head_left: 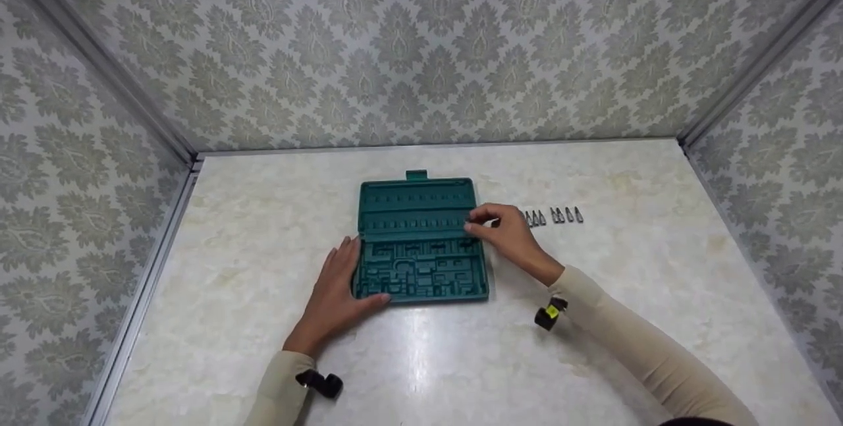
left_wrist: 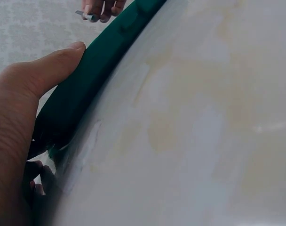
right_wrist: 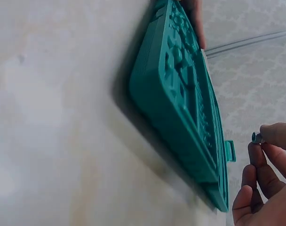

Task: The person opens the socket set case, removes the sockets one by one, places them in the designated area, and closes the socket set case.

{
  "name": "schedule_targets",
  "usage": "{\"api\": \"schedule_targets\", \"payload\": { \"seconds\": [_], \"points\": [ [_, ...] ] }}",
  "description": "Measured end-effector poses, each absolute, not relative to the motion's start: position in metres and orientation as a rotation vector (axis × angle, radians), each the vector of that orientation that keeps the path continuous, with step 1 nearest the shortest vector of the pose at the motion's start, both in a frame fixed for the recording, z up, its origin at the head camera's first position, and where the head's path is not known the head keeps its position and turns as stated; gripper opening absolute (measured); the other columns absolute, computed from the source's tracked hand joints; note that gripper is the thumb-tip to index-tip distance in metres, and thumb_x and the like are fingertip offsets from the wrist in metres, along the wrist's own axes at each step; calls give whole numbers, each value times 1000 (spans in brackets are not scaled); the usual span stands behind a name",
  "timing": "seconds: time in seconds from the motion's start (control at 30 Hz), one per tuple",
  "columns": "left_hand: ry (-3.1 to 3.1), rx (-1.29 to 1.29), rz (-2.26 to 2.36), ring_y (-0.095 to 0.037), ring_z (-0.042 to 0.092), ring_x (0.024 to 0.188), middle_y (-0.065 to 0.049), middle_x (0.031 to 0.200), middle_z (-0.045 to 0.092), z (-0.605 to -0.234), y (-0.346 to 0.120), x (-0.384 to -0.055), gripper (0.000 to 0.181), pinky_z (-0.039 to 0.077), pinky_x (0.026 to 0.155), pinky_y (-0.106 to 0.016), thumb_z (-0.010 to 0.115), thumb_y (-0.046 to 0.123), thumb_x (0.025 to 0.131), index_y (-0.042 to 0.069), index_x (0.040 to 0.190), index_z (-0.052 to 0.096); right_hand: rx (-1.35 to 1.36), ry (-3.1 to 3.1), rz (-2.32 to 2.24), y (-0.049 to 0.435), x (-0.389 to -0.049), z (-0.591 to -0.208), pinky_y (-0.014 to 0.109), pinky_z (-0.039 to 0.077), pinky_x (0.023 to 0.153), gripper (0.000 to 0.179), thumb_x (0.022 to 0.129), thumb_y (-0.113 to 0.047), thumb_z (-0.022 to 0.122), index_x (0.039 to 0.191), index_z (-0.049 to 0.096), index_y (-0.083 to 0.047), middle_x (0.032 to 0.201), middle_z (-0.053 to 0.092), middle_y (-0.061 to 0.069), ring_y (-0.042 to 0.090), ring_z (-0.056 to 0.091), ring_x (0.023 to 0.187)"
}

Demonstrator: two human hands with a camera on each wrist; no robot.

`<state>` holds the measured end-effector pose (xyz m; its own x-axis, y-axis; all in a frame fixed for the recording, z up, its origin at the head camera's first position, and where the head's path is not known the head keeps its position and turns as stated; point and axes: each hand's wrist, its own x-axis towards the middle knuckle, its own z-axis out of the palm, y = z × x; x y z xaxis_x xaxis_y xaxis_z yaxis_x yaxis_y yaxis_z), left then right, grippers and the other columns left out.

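A green plastic case [head_left: 421, 269] lies open on the table, its moulded tray nearer me and its lid [head_left: 416, 207] folded back. My left hand [head_left: 339, 301] grips the near left corner, thumb on the front edge and fingers along the left side. In the left wrist view that thumb [left_wrist: 63, 63] presses the case's front wall [left_wrist: 82, 80]. My right hand [head_left: 507, 232] is raised by the lid's right edge, pinching a small silvery metal bit [right_wrist: 257, 137] between thumb and fingertips. The bit shows a hollow round end in the right wrist view; its exact kind is unclear.
Several small pointed metal bits [head_left: 568, 214] stand in a row on the marbled table [head_left: 632, 268], right of the case and partly behind my right hand. A latch tab [head_left: 416, 175] sticks out from the lid's far edge. Patterned walls [head_left: 421, 51] enclose the table's back and sides.
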<state>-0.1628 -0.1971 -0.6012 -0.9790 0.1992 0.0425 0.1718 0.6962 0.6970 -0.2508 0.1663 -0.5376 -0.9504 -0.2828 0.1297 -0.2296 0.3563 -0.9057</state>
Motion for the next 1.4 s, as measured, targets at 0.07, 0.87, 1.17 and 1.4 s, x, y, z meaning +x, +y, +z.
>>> {"api": "schedule_targets", "payload": {
  "seconds": [0.07,0.87,1.17,1.4],
  "points": [
    [2854,304,1170,-35,6,171,-11,185,13,-601,-197,-162,127,9,137,-59,84,70,85,17,179,16,-451,2568,-1683,173,-250,-538,48,51,92,23,101,-17,82,117,80,0,111,79,7,24,69,104],
    [2857,312,1180,-36,7,171,-9,185,15,-603,-199,-162,127,10,136,-60,84,71,85,16,178,18,-42,2691,-1759,263,-255,-554,19,57,82,23,100,-14,84,117,82,1,117,80,14,14,71,98],
    [2841,297,1188,-37,5,171,-8,185,12,-602,-199,-161,126,10,136,-62,83,72,86,18,179,17,38,2737,-1737,291,-258,-552,19,56,74,28,101,-22,83,118,81,1,117,79,13,9,70,96],
    [2846,304,1179,-35,4,171,-8,185,12,-602,-198,-161,127,9,137,-59,82,73,86,18,179,16,100,2757,-1768,315,-263,-546,20,58,75,31,102,-21,83,121,80,3,115,78,9,7,69,98]
  ]
}}
